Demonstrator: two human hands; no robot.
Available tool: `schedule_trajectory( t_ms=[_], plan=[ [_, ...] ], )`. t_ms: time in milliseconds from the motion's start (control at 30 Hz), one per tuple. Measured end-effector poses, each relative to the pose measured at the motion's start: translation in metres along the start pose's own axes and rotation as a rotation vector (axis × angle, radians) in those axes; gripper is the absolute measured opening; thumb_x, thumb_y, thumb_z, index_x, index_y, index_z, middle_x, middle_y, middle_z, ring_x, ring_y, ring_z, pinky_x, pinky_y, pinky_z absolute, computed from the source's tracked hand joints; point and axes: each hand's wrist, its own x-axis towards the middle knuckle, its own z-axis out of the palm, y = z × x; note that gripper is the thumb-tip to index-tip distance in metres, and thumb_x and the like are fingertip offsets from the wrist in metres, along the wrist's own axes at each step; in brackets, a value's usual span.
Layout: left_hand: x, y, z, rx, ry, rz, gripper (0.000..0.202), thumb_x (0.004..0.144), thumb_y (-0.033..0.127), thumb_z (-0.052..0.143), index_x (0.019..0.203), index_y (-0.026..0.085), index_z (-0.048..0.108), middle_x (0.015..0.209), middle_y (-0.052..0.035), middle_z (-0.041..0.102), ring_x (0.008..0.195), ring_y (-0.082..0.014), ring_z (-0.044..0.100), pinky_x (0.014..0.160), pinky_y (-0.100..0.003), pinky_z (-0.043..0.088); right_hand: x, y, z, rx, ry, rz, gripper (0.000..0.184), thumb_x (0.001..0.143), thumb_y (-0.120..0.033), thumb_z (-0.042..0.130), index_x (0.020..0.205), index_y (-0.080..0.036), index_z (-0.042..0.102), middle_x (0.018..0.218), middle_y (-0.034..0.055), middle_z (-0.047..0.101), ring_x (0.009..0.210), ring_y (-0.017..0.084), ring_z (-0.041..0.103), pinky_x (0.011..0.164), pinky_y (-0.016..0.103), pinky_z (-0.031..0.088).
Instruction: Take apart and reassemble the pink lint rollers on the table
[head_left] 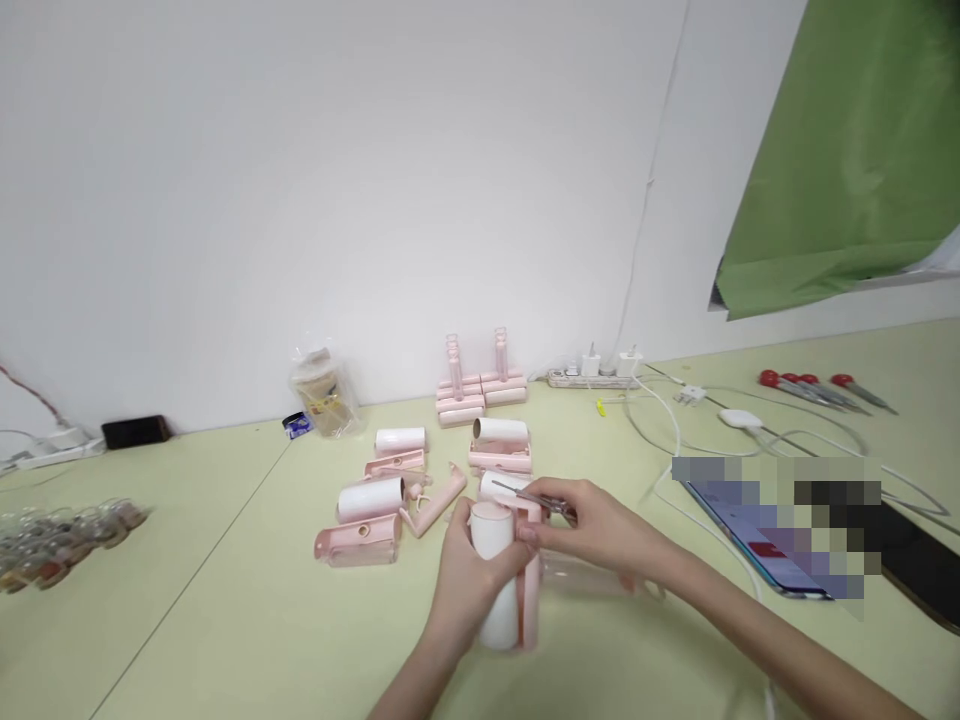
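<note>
My left hand (480,575) is wrapped round a lint roller, its white roll (495,615) upright beside a pink frame (529,610). In my right hand (592,520) is a pair of small metal scissors (551,500), pointing left over the roller's top; its handle is partly hidden by the fingers. The right thumb touches the pink frame near the top. Just behind the hands lies another white roll (491,484). A clear pink cover (589,575) rests on the table beneath my right wrist. Left of my left hand is a loose pink handle arm (439,500).
White rolls (371,498) and pink roller cases (360,540) lie to the left. Pink rollers (461,400) are stacked by the wall, near a bagged cup (322,395). A power strip (592,379), cables, phones (765,545) and red-ended tools (817,388) occupy the right.
</note>
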Motion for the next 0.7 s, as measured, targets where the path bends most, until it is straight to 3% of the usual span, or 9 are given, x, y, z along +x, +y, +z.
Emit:
schedule_trajectory(
  t_ms=[133, 333, 433, 567, 700],
  plan=[
    [0.004, 0.006, 0.005, 0.019, -0.083, -0.037, 0.036, 0.058, 0.026, 0.071, 0.086, 0.019, 0.050, 0.074, -0.0017, 0.065, 0.068, -0.0187, 0.061, 0.059, -0.026, 0.047, 0.009, 0.006, 0.007, 0.165, 0.001, 0.025, 0.013, 0.080, -0.025, 0.045, 0.074, -0.016, 0.053, 0.058, -0.0043, 0.052, 0.049, 0.010, 0.049, 0.047, 0.020, 0.037],
    [0.010, -0.009, 0.036, 0.066, 0.081, -0.002, 0.023, 0.060, 0.023, 0.065, 0.076, 0.020, 0.049, 0.063, 0.0032, 0.057, 0.061, -0.0147, 0.055, 0.052, -0.021, 0.041, 0.004, 0.014, 0.005, 0.041, 0.179, 0.119, 0.014, 0.073, -0.014, 0.037, 0.060, -0.019, 0.042, 0.054, -0.0052, 0.045, 0.051, 0.010, 0.042, 0.047, 0.020, 0.031],
    [0.017, -0.020, 0.045, 0.037, 0.071, -0.030, 0.023, 0.061, 0.023, 0.065, 0.076, 0.020, 0.048, 0.062, 0.0041, 0.056, 0.059, -0.0135, 0.054, 0.052, -0.020, 0.041, 0.003, 0.021, 0.004, -0.065, 0.231, 0.196, 0.016, 0.069, -0.015, 0.038, 0.055, -0.020, 0.033, 0.050, -0.0062, 0.037, 0.047, 0.010, 0.034, 0.044, 0.021, 0.024],
    [0.024, -0.024, 0.043, -0.133, 0.039, -0.107, 0.033, 0.060, 0.026, 0.069, 0.085, 0.020, 0.048, 0.067, 0.0019, 0.061, 0.059, -0.0145, 0.058, 0.055, -0.023, 0.045, 0.006, 0.032, -0.002, -0.180, 0.265, 0.263, 0.017, 0.072, -0.017, 0.035, 0.056, -0.021, 0.033, 0.049, -0.0055, 0.037, 0.047, 0.011, 0.035, 0.045, 0.022, 0.023],
    [0.023, -0.008, 0.030, -0.219, 0.045, -0.121, 0.038, 0.058, 0.029, 0.073, 0.083, 0.019, 0.045, 0.070, -0.0023, 0.065, 0.065, -0.0181, 0.063, 0.063, -0.029, 0.050, 0.011, 0.051, -0.015, -0.251, 0.243, 0.319, 0.022, 0.077, -0.022, 0.034, 0.055, -0.020, 0.035, 0.049, -0.0036, 0.040, 0.047, 0.012, 0.040, 0.045, 0.022, 0.023]
  ],
)
